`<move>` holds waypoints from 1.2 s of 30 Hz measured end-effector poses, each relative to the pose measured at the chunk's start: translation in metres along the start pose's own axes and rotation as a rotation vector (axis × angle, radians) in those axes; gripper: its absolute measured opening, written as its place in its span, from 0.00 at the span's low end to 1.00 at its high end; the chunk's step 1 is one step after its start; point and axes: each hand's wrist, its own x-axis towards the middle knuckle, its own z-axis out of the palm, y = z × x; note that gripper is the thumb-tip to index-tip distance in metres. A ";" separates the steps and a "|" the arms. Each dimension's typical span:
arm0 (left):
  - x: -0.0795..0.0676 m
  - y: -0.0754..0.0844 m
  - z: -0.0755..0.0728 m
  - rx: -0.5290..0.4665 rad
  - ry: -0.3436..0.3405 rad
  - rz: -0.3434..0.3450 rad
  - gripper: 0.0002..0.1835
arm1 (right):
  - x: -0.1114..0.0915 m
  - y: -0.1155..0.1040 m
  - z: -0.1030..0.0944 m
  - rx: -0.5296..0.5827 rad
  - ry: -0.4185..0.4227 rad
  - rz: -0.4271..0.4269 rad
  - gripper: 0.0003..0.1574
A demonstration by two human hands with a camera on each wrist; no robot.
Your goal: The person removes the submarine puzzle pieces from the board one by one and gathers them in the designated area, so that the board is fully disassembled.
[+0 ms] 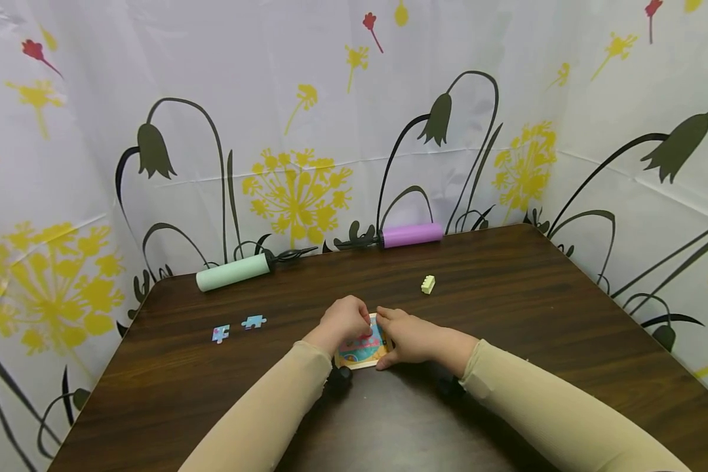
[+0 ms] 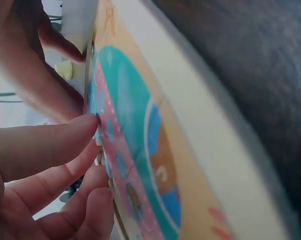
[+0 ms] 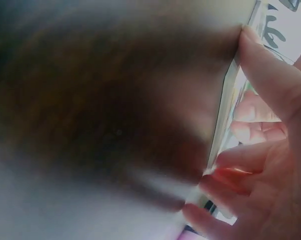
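A small jigsaw puzzle [image 1: 360, 357] in a pale frame lies on the table between the two hands. My left hand [image 1: 345, 321] reaches over its far left part. In the left wrist view its thumb [image 2: 65, 142] and fingertips meet at the picture's surface, pinching what looks like a puzzle piece, mostly hidden by the fingers. My right hand [image 1: 415, 337] holds the frame along its right side, thumb at the near corner and fingers toward the far one. In the right wrist view, the thumb and fingertips touch the frame's edge [image 3: 225, 107].
Two loose blue puzzle pieces, one [image 1: 220, 333] nearer and one [image 1: 252, 322] farther, lie to the left. A pale yellow toy block [image 1: 428, 284] sits behind the right hand. Mint [image 1: 233, 273] and purple [image 1: 413, 235] cylinders with black ends lie along the back edge of the dark table [image 1: 507, 295].
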 end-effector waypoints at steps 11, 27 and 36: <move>0.007 -0.007 0.004 -0.085 -0.015 0.045 0.09 | 0.002 0.000 0.000 -0.061 0.001 0.050 0.65; 0.003 -0.047 -0.043 -0.032 0.137 0.021 0.08 | 0.002 -0.002 -0.001 -0.079 -0.006 0.043 0.64; -0.001 -0.102 -0.084 0.007 0.196 -0.031 0.07 | 0.002 -0.004 -0.001 -0.089 -0.019 0.055 0.64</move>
